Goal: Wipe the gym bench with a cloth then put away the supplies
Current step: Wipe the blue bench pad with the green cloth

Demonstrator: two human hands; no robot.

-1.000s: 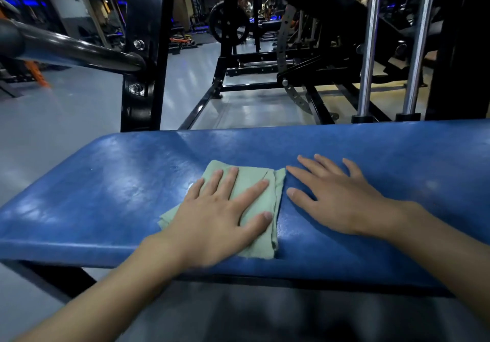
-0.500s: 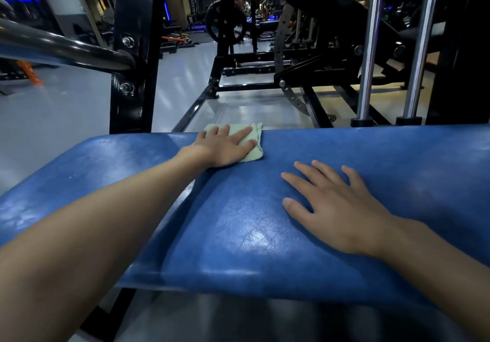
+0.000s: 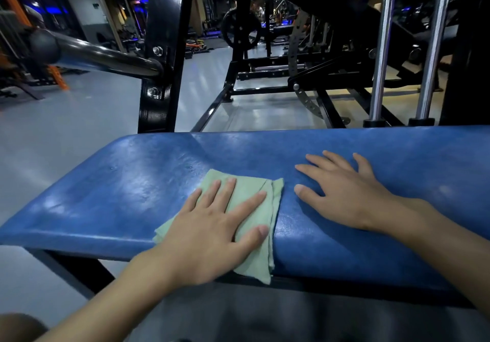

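Grip spread flat, your left hand (image 3: 212,235) presses the cloth (image 3: 256,259) on the blue tabletop (image 3: 132,195), right hand (image 3: 344,198) bracing; wiping seems underway, so sweep onward.

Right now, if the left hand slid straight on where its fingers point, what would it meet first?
Probably nothing: the left hand, flat on the cloth, points across bare bench pad to its far edge, passing just left of the right hand.

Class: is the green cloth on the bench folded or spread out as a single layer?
Folded: the cloth shows stacked layered edges along its right side, under the left hand.
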